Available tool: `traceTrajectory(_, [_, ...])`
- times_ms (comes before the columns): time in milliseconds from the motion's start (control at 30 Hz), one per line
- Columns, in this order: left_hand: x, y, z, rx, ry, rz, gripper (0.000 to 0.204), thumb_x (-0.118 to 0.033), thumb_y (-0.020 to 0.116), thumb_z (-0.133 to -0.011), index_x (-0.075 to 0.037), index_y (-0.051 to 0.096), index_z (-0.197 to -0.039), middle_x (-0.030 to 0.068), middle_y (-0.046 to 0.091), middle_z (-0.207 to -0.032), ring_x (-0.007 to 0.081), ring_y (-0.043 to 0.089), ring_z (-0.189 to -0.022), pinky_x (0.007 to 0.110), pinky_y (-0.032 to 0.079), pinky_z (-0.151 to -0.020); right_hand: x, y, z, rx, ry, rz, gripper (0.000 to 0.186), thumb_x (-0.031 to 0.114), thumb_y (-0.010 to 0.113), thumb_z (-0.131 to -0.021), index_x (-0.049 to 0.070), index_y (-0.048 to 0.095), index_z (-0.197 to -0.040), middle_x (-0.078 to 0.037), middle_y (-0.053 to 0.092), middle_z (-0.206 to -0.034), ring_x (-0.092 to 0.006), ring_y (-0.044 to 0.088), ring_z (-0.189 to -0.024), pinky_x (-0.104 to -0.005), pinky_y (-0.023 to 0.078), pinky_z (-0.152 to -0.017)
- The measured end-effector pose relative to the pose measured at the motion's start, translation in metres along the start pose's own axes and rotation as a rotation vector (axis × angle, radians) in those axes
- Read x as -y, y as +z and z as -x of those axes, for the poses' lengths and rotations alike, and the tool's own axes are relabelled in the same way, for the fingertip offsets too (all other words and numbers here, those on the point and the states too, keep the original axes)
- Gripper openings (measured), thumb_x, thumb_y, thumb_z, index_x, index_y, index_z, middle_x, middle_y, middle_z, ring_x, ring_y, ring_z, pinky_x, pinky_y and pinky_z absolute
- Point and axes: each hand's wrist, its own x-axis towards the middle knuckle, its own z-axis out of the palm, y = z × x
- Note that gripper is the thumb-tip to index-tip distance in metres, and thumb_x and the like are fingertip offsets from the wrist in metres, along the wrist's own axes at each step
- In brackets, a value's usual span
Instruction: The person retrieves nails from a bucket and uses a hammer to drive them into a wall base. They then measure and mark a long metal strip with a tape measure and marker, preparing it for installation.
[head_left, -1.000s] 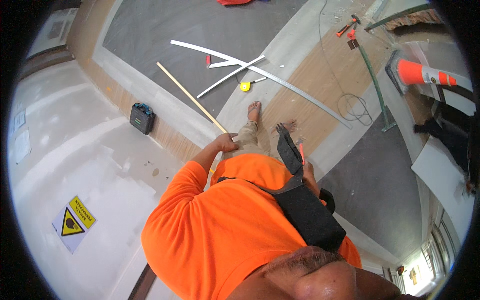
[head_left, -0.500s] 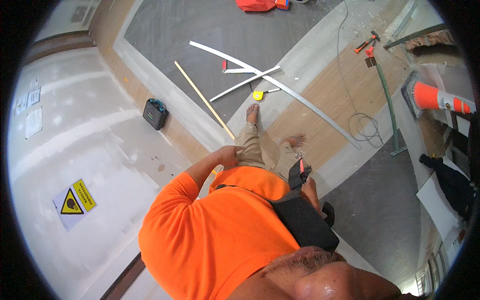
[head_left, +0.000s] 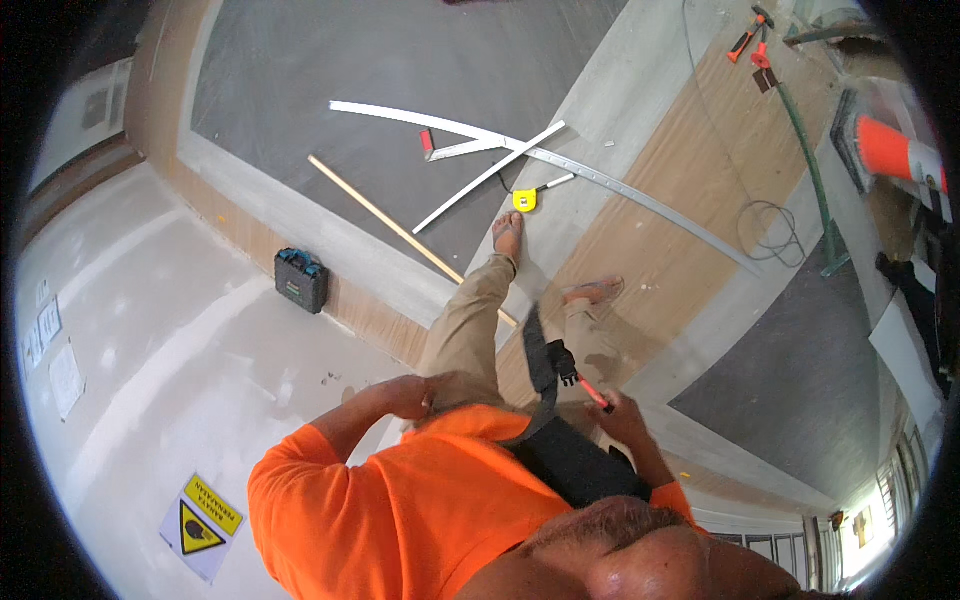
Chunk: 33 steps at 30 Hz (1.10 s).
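Note:
My right hand [head_left: 624,420] is closed at the dark end of a slim red tool [head_left: 593,390], whose exact kind I cannot make out. The tool's other end meets a black buckle or clip [head_left: 562,362] beside a loose black strap [head_left: 538,348]. A bulky black pouch [head_left: 572,460] hangs against my orange shirt, close to that hand. My left hand [head_left: 408,396] rests at the hip of my beige trousers [head_left: 462,335]; its fingertips are hidden there. Nothing shows in it.
Ahead on the floor lie crossed metal strips [head_left: 640,200], a set square [head_left: 455,149], a yellow tape measure [head_left: 525,200] and a wooden strip [head_left: 385,218]. A black case [head_left: 301,281] stands by the left wall. Rightward are a hammer [head_left: 748,36], cable [head_left: 770,232] and traffic cone [head_left: 890,150].
My left hand has drawn back to my hip. The strap and buckle have swung out from my waist, and the red tool now shows between buckle and right hand. The view has shifted.

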Motion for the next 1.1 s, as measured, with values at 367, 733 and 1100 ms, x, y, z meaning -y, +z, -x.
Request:
traceTrajectory(367, [0.070, -0.229, -0.364, -0.618, 0.240, -0.311, 0.042, -0.024, 0.066, -0.083, -0.005, 0.060, -0.121, 0.0192, 0.064, -0.101, 0.0384, 0.062, -0.092, 0.046, 0.050, -0.083, -0.116, -0.045, -0.402, -0.229, -0.220, 0.687, 0.027, 0.027, 0.057, -0.089, 0.007, 0.066, -0.106, -0.016, 0.067, -0.092, -0.0348, 0.063, -0.091, -0.0465, 0.049, -0.082])
traceTrajectory(733, [0.076, -0.262, -0.555, -0.632, 0.294, -0.747, 0.113, -0.037, 0.084, -0.068, -0.018, 0.014, -0.154, 0.0227, 0.046, -0.129, 0.0407, 0.048, -0.120, 0.051, 0.041, -0.102, -0.206, -0.087, -0.553, -0.324, -0.627, 0.940, 0.023, 0.014, 0.065, -0.075, 0.009, 0.066, -0.098, -0.008, 0.064, -0.095, -0.0290, 0.059, -0.097, -0.0416, 0.047, -0.086])
traceTrajectory(1100, [0.069, -0.264, -0.571, -0.644, 0.919, -0.301, 0.108, -0.043, 0.075, -0.071, -0.007, 0.014, -0.153, 0.0227, 0.053, -0.120, 0.0393, 0.055, -0.110, 0.043, 0.044, -0.098, -0.090, -0.106, -0.571, -0.326, -0.545, 0.152, 0.063, 0.055, 0.057, -0.090, 0.007, 0.055, -0.131, -0.018, 0.063, -0.118, -0.0275, 0.061, -0.104, -0.0398, 0.051, -0.082])
